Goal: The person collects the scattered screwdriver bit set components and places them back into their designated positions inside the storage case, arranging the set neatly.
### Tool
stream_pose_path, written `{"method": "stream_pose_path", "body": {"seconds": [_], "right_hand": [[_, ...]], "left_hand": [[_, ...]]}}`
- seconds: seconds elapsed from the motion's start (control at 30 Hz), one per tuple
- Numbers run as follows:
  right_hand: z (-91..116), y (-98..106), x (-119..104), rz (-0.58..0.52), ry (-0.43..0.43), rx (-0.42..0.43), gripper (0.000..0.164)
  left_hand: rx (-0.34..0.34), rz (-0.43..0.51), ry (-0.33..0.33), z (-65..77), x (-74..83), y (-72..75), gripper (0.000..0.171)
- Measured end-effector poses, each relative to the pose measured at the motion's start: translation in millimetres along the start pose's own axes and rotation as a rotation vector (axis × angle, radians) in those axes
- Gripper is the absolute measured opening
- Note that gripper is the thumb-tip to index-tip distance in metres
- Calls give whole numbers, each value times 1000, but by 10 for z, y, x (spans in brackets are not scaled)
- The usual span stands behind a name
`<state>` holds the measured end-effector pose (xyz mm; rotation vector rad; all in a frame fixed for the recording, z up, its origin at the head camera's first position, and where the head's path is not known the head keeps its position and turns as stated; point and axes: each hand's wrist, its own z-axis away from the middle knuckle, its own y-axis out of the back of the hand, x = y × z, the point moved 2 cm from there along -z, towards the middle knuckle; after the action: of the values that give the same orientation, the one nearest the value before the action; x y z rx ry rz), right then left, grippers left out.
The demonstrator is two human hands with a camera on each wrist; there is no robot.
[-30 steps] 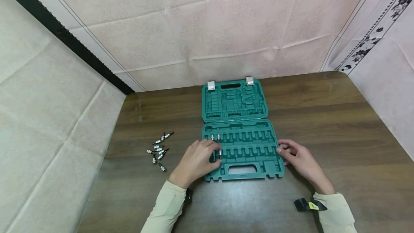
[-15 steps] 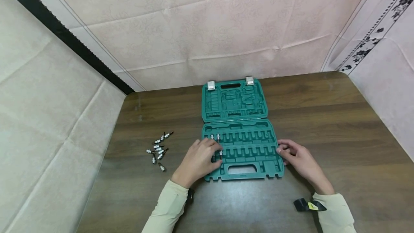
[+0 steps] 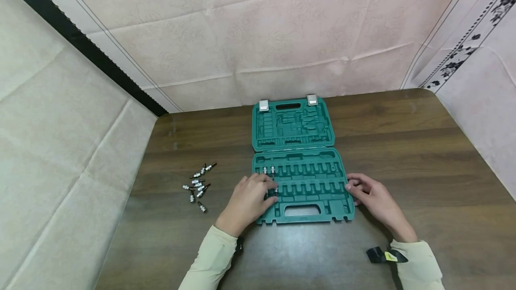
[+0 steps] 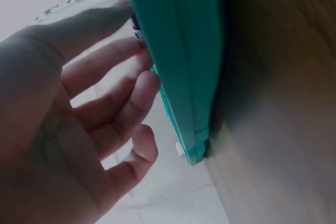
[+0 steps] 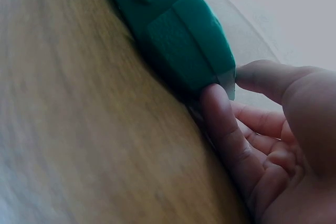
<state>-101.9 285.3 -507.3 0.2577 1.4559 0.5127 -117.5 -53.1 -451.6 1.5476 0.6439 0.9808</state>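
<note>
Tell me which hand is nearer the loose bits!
Left. The left hand is over the left side of the case, to the right of the loose bits. The right hand is farther right, at the case's right edge.

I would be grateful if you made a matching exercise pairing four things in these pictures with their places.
Things:
1. Left hand
2. Right hand
3. Loose bit sockets
4. Silver latches

Places:
A. Along the far edge of the open lid
B. At the right edge of the green tool case
C. Over the left side of the case's near half
D. On the wooden table, left of the case

Pairs: 1-C; 2-B; 3-D; 4-A
</note>
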Motion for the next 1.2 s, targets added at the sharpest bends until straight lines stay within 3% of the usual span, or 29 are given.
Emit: {"method": "stream_pose_path", "body": {"seconds": [0.27, 0.57, 0.67, 0.87, 1.07, 1.2], "right_hand": [[-3, 8, -12, 13, -11, 0, 42], [-11, -3, -26, 16, -10, -4, 43], [-15, 0, -25, 19, -2, -2, 42], [2, 2, -14, 19, -6, -1, 42], [3, -1, -8, 15, -15, -2, 43], [4, -9, -10, 18, -16, -5, 43]], "left_hand": [[59, -148, -14, 40, 151, -18, 28], [60, -156, 7, 47, 153, -28, 30], [66, -100, 20, 52, 127, -50, 33], [88, 111, 99, 41, 66, -102, 38], [92, 171, 118, 24, 45, -111, 39], [75, 270, 137, 11, -8, -117, 38]]}}
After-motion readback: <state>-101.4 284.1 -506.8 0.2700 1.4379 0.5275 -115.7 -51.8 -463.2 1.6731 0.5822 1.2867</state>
